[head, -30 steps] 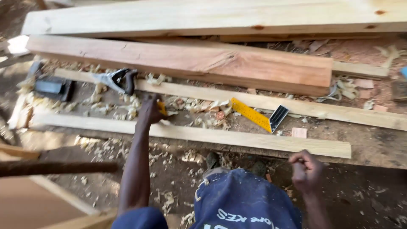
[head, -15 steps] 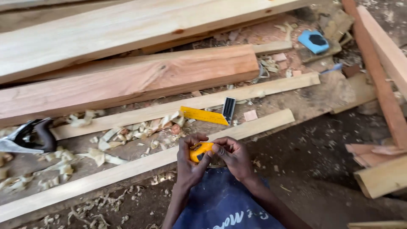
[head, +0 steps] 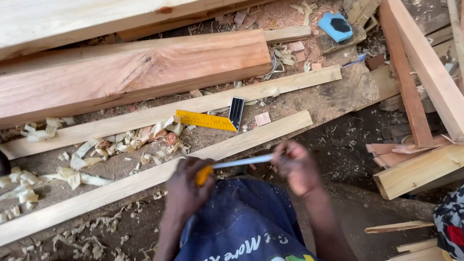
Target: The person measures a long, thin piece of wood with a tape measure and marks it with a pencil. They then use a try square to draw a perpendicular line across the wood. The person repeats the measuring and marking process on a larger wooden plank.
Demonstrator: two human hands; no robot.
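The left hand (head: 186,186) is closed around a yellow tape measure (head: 203,175). Its pale blade (head: 241,162) spans rightward to the right hand (head: 296,166), pinched at the tip. Both hover near the closest wooden strip (head: 145,176); the try square (head: 210,120) lies farther off.

A dirty wooden bench (head: 333,99) runs across the frame. Two thin slats (head: 145,180) lie on it, with a yellow square (head: 212,120) between them in the middle. Curly shavings (head: 72,169) lie at left. A thick red beam (head: 130,72) sits upper left, and a blue block (head: 336,25) upper right.
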